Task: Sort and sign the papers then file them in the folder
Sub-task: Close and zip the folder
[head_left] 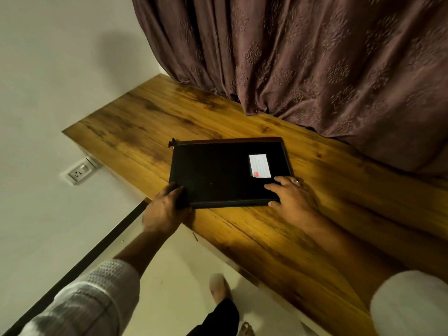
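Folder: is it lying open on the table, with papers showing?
No, the black folder lies closed and flat on the wooden table, white label up, no papers in sight.

You have a black folder (218,175) lying flat and closed on the wooden bench (351,195), near its left end, with the long sides running left to right. A white label (260,166) with a small red patch at its near end sits on the cover toward the right. A small dark tab (172,143) sticks out at the far left corner. Your left hand (162,209) grips the near left corner; your right hand (291,195) rests with spread fingers on the near right corner.
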